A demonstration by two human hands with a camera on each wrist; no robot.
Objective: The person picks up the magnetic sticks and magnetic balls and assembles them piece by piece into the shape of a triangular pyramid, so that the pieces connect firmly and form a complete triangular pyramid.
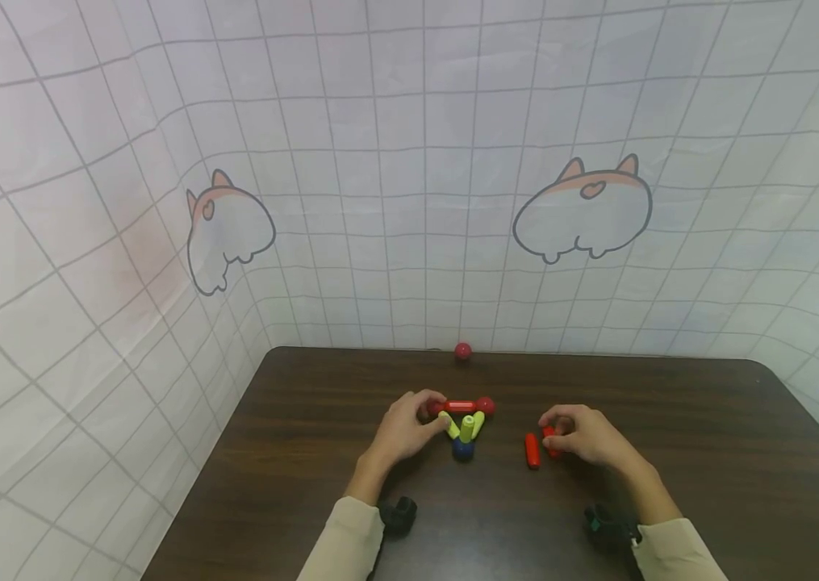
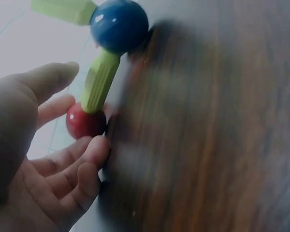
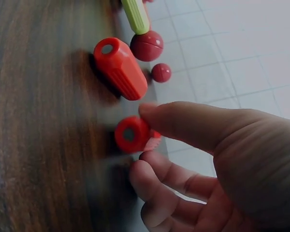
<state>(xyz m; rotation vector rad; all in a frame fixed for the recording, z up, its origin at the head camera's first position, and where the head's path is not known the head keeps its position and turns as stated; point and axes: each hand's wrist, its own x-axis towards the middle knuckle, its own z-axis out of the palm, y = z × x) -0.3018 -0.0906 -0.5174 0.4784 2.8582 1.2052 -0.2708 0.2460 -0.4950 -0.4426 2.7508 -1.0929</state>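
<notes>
While the right hand (image 1: 585, 436) pinches one red rod (image 3: 129, 134) between thumb and fingers, right of centre low in the frame, the left hand (image 1: 403, 428) sits nearer the middle, fingers loosely curved about a red ball (image 2: 84, 122), thumb standing clear of it.

Count the rods! Three red: one in that pinch, a second red rod (image 1: 532, 450) lying just left of it, and a third red rod (image 1: 461, 406) bridging two balls near lower centre. Three red balls too: the left hand's, a matching ball (image 1: 485, 405) at the bridge's right end, and a lone ball (image 1: 463, 351) up at the back edge. Three yellow-green rods (image 1: 467, 429) fan from one single blue ball (image 1: 463, 449).

Underneath it all, a dark, wood-grained counter (image 1: 293, 468) fills the lower frame. Behind and down the left, white cloth (image 1: 394, 202) with grey grid lines, gently rippled, two cartoon animals (image 1: 583, 214) on it, one left, one right. Two pale sleeves (image 1: 347, 532) reach in from the bottom, a black device (image 1: 399, 516) by each wrist.
</notes>
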